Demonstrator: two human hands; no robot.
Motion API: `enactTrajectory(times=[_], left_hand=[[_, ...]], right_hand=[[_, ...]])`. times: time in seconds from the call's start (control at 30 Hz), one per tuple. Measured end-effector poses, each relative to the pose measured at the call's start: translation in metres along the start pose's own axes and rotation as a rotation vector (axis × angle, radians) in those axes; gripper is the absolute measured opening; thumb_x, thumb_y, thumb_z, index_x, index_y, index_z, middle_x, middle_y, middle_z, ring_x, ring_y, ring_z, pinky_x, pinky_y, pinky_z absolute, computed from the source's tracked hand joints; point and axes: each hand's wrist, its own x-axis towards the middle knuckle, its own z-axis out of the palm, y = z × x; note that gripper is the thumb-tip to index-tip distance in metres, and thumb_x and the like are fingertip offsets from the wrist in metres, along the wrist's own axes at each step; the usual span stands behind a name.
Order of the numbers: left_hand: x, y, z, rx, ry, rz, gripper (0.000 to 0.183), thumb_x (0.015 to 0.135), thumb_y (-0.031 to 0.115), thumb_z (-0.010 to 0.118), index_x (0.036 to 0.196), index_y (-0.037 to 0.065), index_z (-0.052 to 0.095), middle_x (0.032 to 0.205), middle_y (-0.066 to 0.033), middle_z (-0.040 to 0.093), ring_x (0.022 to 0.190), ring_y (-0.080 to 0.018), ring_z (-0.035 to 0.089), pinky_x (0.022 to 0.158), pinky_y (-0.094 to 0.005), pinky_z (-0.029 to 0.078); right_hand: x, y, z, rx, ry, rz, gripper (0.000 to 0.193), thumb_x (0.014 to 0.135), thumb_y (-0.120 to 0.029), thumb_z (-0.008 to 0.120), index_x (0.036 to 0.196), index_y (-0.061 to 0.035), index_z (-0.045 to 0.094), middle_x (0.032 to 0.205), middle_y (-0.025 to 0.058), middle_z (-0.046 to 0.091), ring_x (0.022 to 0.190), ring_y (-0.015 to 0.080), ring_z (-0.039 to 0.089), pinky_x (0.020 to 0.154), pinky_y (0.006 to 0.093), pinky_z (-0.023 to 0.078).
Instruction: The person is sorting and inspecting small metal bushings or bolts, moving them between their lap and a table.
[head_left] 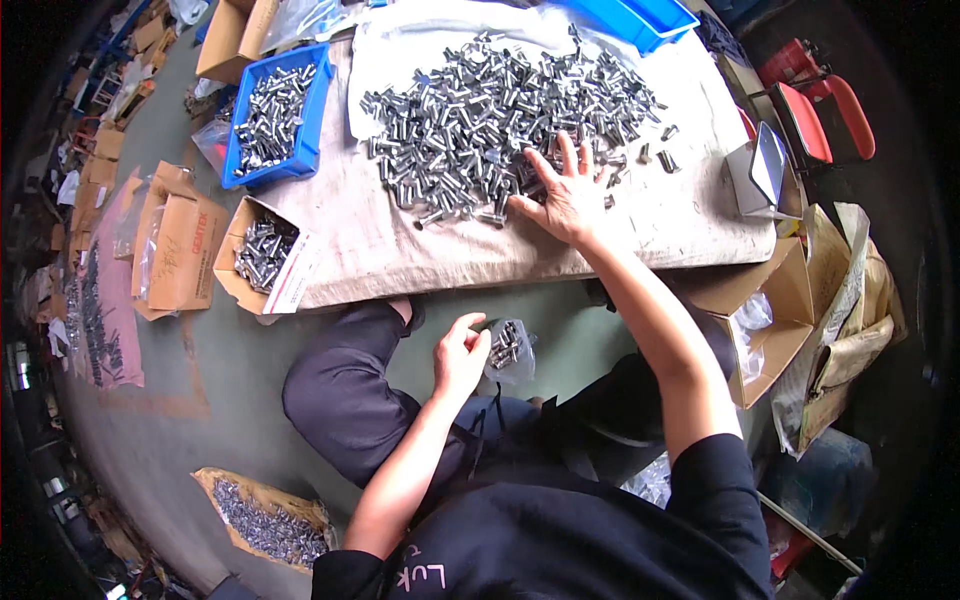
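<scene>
Fingers (468, 330) of the left hand (460, 358) pinched a small clear bag (508, 350) of bolts above the lap. Farther off, the right hand (568, 195) lay open on the bolt pile (490, 120) on the table (400, 250). I think filling was underway; next, grab bolts carefully.

Shiny metal bolts (500, 120); matt cloth sheet (420, 250); glossy blue plastic bin (300, 160).
</scene>
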Motion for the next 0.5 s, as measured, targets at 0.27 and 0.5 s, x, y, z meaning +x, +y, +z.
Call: enactTrajectory(times=[0.27,0.5], left_hand=[[-0.003,0.015,0.011,-0.147,-0.071,0.065,0.021,0.079,0.006,0.058,0.100,0.003,0.057,0.062,-0.0034,0.058,0.054,-0.0059,0.051,0.051,-0.0215,0.042],[-0.001,0.046,-0.002,-0.192,-0.083,0.136,0.019,0.079,0.005,0.058,0.098,0.002,0.058,0.061,-0.0040,0.057,0.054,-0.0069,0.052,0.052,-0.0226,0.044]], right_hand=[[0.021,0.010,0.002,0.024,0.109,-0.073,0.072,0.060,-0.068,0.055,0.118,-0.0267,0.052,0.136,0.0106,0.028,0.118,0.0420,0.027,0.095,0.0578,0.019],[0.011,0.013,0.010,0.098,0.301,-0.112,0.054,0.062,-0.052,0.063,0.106,-0.0217,0.057,0.113,0.0091,0.045,0.100,0.0330,0.040,0.085,0.0475,0.032]])
